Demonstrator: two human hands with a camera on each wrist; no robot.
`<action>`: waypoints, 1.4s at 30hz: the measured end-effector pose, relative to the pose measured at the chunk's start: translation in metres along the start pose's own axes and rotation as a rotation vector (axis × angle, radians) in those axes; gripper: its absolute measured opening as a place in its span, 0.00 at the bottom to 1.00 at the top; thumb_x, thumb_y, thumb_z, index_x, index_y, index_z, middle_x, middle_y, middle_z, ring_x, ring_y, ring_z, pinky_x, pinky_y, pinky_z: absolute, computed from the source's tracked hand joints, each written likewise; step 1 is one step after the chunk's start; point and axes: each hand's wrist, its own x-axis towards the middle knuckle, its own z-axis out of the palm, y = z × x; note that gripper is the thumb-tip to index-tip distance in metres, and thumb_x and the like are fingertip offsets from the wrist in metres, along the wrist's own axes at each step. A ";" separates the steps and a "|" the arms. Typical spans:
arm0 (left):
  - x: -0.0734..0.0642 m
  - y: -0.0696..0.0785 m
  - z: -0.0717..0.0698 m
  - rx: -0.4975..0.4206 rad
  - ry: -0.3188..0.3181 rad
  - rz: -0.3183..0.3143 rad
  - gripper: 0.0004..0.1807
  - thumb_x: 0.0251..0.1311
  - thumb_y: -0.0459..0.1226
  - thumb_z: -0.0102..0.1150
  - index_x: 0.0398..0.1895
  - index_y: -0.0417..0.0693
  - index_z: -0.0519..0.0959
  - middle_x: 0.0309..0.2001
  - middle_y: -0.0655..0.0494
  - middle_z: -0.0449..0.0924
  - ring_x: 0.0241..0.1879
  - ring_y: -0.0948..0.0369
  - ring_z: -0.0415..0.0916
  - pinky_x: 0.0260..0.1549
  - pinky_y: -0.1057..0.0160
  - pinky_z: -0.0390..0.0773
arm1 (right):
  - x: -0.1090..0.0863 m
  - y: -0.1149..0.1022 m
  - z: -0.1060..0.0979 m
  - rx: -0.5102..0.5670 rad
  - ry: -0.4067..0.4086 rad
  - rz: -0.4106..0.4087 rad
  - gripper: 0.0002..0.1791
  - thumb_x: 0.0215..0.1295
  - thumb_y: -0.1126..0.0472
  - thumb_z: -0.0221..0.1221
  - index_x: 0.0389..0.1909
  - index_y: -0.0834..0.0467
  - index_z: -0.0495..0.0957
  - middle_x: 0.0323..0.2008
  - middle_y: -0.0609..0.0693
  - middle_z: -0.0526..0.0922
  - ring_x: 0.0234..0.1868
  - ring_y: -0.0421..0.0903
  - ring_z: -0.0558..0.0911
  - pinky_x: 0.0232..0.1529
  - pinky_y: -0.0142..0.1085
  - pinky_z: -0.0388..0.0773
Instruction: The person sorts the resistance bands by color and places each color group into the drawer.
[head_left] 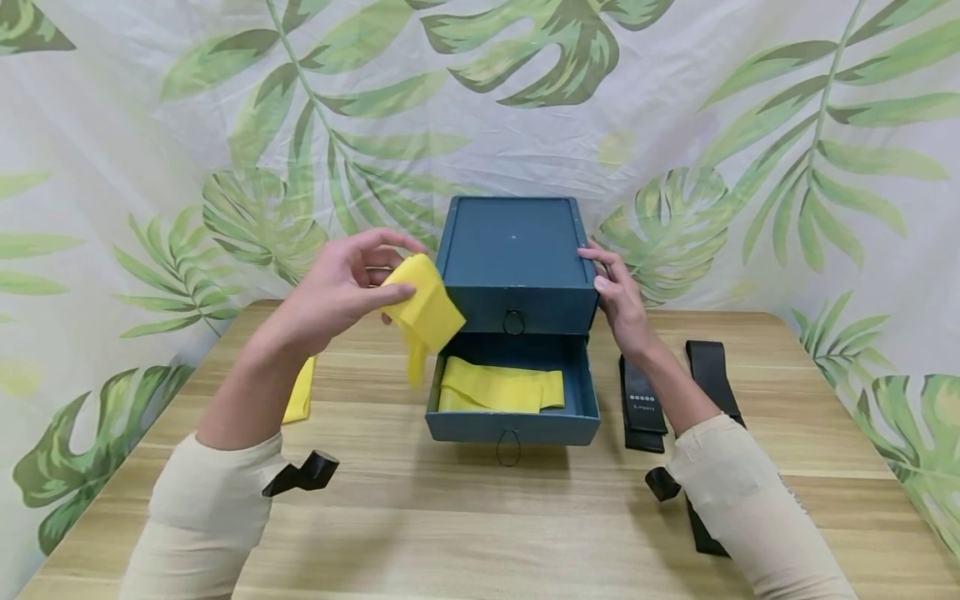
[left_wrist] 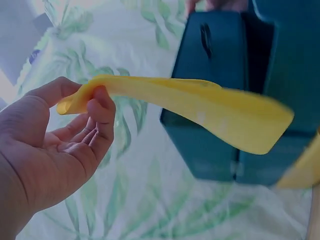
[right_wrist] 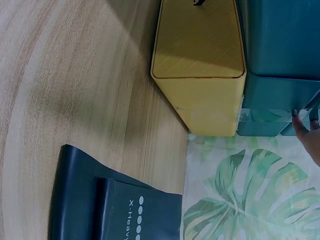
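Note:
My left hand (head_left: 341, 287) pinches a folded yellow resistance band (head_left: 426, 304) between thumb and fingers, raised left of a dark blue drawer cabinet (head_left: 516, 242). In the left wrist view the band (left_wrist: 225, 112) stretches away from the fingertips, its far end overlapping the cabinet. Below the band, the pulled-out blue drawer (head_left: 517, 429) has another yellow band (head_left: 491, 387) lying folded in it. My right hand (head_left: 622, 296) rests against the cabinet's right side, fingers at its top edge. The upper drawer front, with a dark loop pull (head_left: 513, 322), is closed.
A tan drawer unit (right_wrist: 207, 102) sits beneath the blue drawers. Black bands lie on the right, one folded and marked X-Heavy (head_left: 642, 400), another long one (head_left: 708, 367) partly under the right forearm. Left of the cabinet, a yellow band (head_left: 302, 392) shows behind the left arm.

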 end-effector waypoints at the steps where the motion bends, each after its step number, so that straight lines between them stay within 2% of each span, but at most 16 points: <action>1: 0.001 0.003 0.004 -0.020 -0.002 0.007 0.18 0.68 0.27 0.61 0.59 0.36 0.75 0.41 0.45 0.82 0.33 0.55 0.82 0.25 0.63 0.80 | 0.000 0.000 0.000 0.000 0.000 0.001 0.25 0.74 0.58 0.43 0.69 0.61 0.68 0.81 0.59 0.51 0.82 0.56 0.49 0.78 0.55 0.50; 5: 0.008 0.012 0.022 -0.120 -0.022 0.011 0.17 0.65 0.25 0.62 0.56 0.36 0.75 0.39 0.45 0.82 0.31 0.55 0.81 0.22 0.64 0.77 | 0.000 0.000 0.000 -0.001 -0.002 0.004 0.26 0.74 0.58 0.43 0.69 0.62 0.68 0.81 0.59 0.51 0.82 0.57 0.49 0.78 0.54 0.51; 10: 0.017 0.018 0.047 -0.229 -0.069 0.012 0.17 0.65 0.22 0.61 0.55 0.37 0.74 0.35 0.48 0.82 0.28 0.57 0.80 0.22 0.63 0.80 | 0.001 0.000 0.000 -0.003 -0.004 0.001 0.26 0.75 0.58 0.43 0.69 0.62 0.68 0.81 0.59 0.51 0.82 0.56 0.48 0.79 0.57 0.48; 16: 0.027 0.021 0.075 -0.303 -0.125 0.034 0.17 0.65 0.22 0.60 0.55 0.35 0.73 0.32 0.49 0.81 0.25 0.57 0.79 0.23 0.60 0.82 | 0.000 0.001 -0.001 -0.007 0.000 -0.015 0.25 0.74 0.58 0.43 0.68 0.61 0.69 0.81 0.61 0.51 0.83 0.56 0.46 0.80 0.58 0.41; 20: 0.033 0.021 0.090 -0.312 -0.147 0.035 0.17 0.65 0.22 0.61 0.55 0.35 0.73 0.32 0.49 0.82 0.26 0.58 0.81 0.24 0.61 0.82 | 0.000 0.002 -0.001 -0.015 0.006 -0.011 0.25 0.74 0.58 0.43 0.68 0.61 0.69 0.81 0.61 0.52 0.83 0.56 0.46 0.80 0.58 0.40; 27: 0.044 0.023 0.109 -0.302 -0.183 0.009 0.17 0.66 0.22 0.61 0.56 0.35 0.73 0.31 0.47 0.81 0.27 0.57 0.82 0.26 0.58 0.85 | 0.001 0.003 -0.001 -0.019 0.007 0.001 0.26 0.73 0.58 0.43 0.69 0.64 0.67 0.81 0.61 0.51 0.83 0.57 0.45 0.80 0.59 0.39; 35: 0.045 0.026 0.117 -0.240 -0.175 -0.014 0.17 0.66 0.23 0.62 0.55 0.35 0.73 0.30 0.45 0.80 0.27 0.55 0.85 0.30 0.48 0.88 | 0.002 0.004 -0.001 -0.008 0.004 -0.009 0.26 0.73 0.59 0.42 0.68 0.64 0.67 0.81 0.62 0.50 0.83 0.59 0.44 0.80 0.59 0.37; 39: 0.048 0.022 0.119 -0.200 -0.163 -0.019 0.17 0.66 0.23 0.63 0.55 0.35 0.73 0.29 0.45 0.79 0.27 0.55 0.85 0.31 0.47 0.88 | 0.002 0.004 -0.002 -0.016 0.000 -0.002 0.27 0.73 0.58 0.42 0.69 0.66 0.65 0.81 0.62 0.50 0.83 0.58 0.44 0.79 0.60 0.39; 42: 0.051 0.019 0.123 -0.183 -0.178 -0.033 0.17 0.66 0.23 0.64 0.55 0.35 0.74 0.29 0.46 0.79 0.27 0.56 0.84 0.33 0.48 0.88 | 0.002 0.003 -0.002 -0.015 0.002 0.000 0.27 0.73 0.58 0.42 0.68 0.67 0.65 0.81 0.61 0.50 0.83 0.57 0.44 0.80 0.60 0.39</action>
